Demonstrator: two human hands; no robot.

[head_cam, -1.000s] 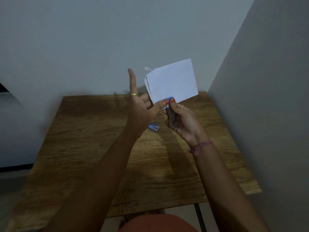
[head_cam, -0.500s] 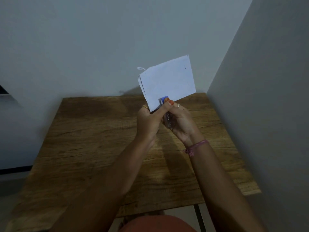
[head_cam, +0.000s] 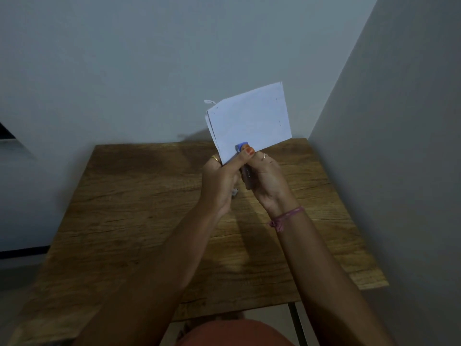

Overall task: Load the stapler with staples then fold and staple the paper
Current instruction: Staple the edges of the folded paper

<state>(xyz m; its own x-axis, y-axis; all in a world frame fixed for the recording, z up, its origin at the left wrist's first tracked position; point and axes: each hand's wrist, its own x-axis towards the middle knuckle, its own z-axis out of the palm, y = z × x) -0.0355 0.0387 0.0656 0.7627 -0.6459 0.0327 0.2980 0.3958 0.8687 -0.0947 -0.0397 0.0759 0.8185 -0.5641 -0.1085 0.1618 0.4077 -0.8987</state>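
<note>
A folded white paper [head_cam: 249,121] stands upright above the table, held at its lower edge. Small staple marks show near its right edge. The blue and silver stapler [head_cam: 245,168] is clamped over that lower edge, its blue tip showing against the sheet. My right hand [head_cam: 268,182] wraps around the stapler body. My left hand [head_cam: 222,181] pinches the paper's lower left corner, its thumb pressing on the stapler tip. Both hands touch each other above the table's far half.
A wooden table [head_cam: 149,221] fills the lower view, set into a corner between a back wall and a right wall [head_cam: 399,171]. A small staple box [head_cam: 235,193] peeks out under my left hand. A metal table leg [head_cam: 296,323] shows at the near edge.
My left hand, raised open with fingers spread a second ago, has closed onto the paper's corner and the stapler tip. The paper has shifted slightly left and down, and the staple box is now mostly hidden.
</note>
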